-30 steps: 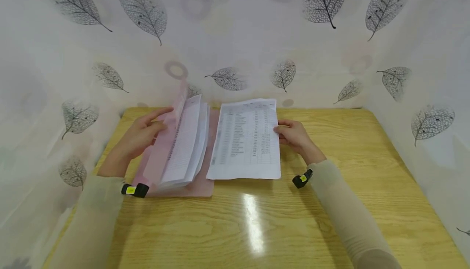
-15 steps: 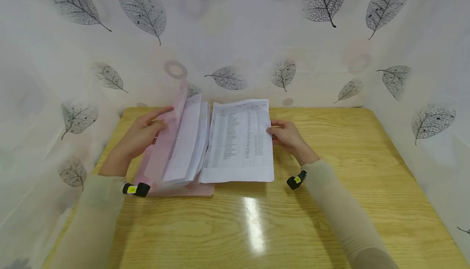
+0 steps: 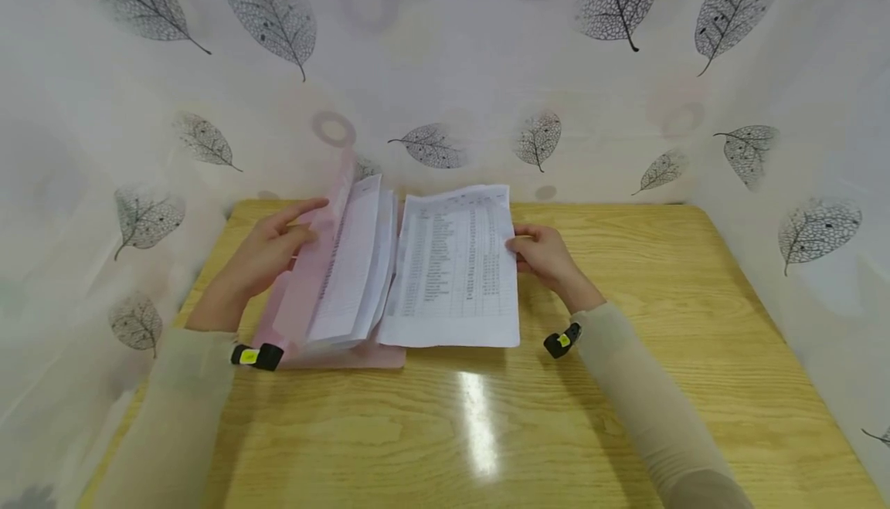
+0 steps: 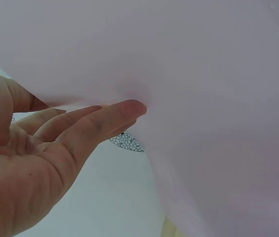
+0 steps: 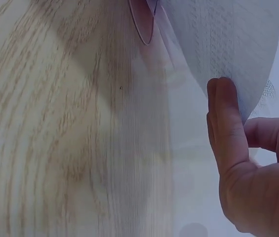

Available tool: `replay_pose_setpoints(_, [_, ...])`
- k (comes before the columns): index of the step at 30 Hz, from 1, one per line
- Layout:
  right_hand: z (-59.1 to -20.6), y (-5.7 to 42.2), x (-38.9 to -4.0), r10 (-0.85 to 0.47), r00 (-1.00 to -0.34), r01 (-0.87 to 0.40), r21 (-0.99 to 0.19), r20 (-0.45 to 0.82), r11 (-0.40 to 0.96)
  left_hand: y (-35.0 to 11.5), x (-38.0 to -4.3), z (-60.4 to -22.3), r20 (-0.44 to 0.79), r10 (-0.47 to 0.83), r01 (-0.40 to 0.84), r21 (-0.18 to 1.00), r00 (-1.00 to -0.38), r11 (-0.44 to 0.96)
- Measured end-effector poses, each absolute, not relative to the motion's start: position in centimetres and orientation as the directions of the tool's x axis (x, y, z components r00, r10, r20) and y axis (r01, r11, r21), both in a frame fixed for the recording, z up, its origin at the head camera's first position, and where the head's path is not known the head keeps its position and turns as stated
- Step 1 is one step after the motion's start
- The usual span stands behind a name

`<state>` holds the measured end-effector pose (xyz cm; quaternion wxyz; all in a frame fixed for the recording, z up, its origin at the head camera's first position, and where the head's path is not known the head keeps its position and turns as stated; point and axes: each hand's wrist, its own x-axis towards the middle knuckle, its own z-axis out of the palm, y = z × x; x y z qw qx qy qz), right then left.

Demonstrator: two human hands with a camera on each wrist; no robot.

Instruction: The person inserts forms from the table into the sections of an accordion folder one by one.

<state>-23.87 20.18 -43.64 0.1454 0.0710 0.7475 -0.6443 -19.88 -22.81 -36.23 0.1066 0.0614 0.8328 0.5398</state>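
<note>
A pink folder (image 3: 378, 354) lies at the left of the wooden table, its cover raised and several printed sheets (image 3: 348, 269) standing fanned inside. My left hand (image 3: 267, 250) pinches the cover's edge; in the left wrist view the pink cover (image 4: 218, 113) spreads in front of the fingers (image 4: 105, 118). A printed paper sheet (image 3: 452, 277) with a table of text is held at its right edge by my right hand (image 3: 545, 258). Its left edge lies close beside the folder's sheets. The right wrist view shows the fingers (image 5: 226, 113) behind the sheet (image 5: 228, 49), thumb on the other side.
The wooden table (image 3: 626, 416) extends in front and to the right of the hands. A white curtain (image 3: 459, 53) with a leaf pattern hangs behind the table and along both sides.
My right hand has moved the sheet left, up to the folder's sheets, and has barely moved in the last half second. The left hand and the raised cover have stayed almost still.
</note>
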Motion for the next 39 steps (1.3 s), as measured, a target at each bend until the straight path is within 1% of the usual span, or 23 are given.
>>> replay_pose_setpoints(6, [-43.7,20.4,-23.7,-0.079,-0.954,0.277,-0.948,-0.291,0.155,-22.7,-20.0,-36.2,-0.112,0.22,-0.012,0.912,-0.969,0.41])
replay_pose_setpoints(13, [-43.7,20.6,-23.5,-0.053,-0.963,0.248,-0.95,-0.262,0.192,-22.6,-20.0,-36.2,-0.125,0.219,-0.025,0.912,-0.968,0.41])
replay_pose_setpoints(18, [-43.3,20.5,-23.4,-0.069,-0.974,0.198,-0.955,-0.218,0.223,-22.5,-20.0,-36.2,-0.128,0.219,-0.025,0.908,-0.967,0.418])
replay_pose_setpoints(22, [-42.9,20.5,-23.4,-0.073,-0.981,0.162,-0.963,-0.181,0.215,-22.5,-20.1,-36.2,-0.124,0.22,-0.021,0.908,-0.968,0.418])
replay_pose_setpoints(26, [-42.8,20.7,-23.4,-0.069,-0.98,0.168,-0.966,-0.185,0.198,-22.6,-20.2,-36.3,-0.117,0.219,-0.017,0.911,-0.969,0.412])
replay_pose_setpoints(32, [-42.7,20.8,-23.4,-0.08,-0.974,0.189,-0.957,-0.211,0.222,-22.7,-20.1,-36.4,-0.109,0.229,-0.009,0.917,-0.967,0.4])
replay_pose_setpoints(39, [-42.6,20.7,-23.5,-0.102,-0.982,0.137,-0.969,-0.16,0.205,-22.7,-20.1,-36.4,-0.12,0.216,-0.019,0.909,-0.969,0.417])
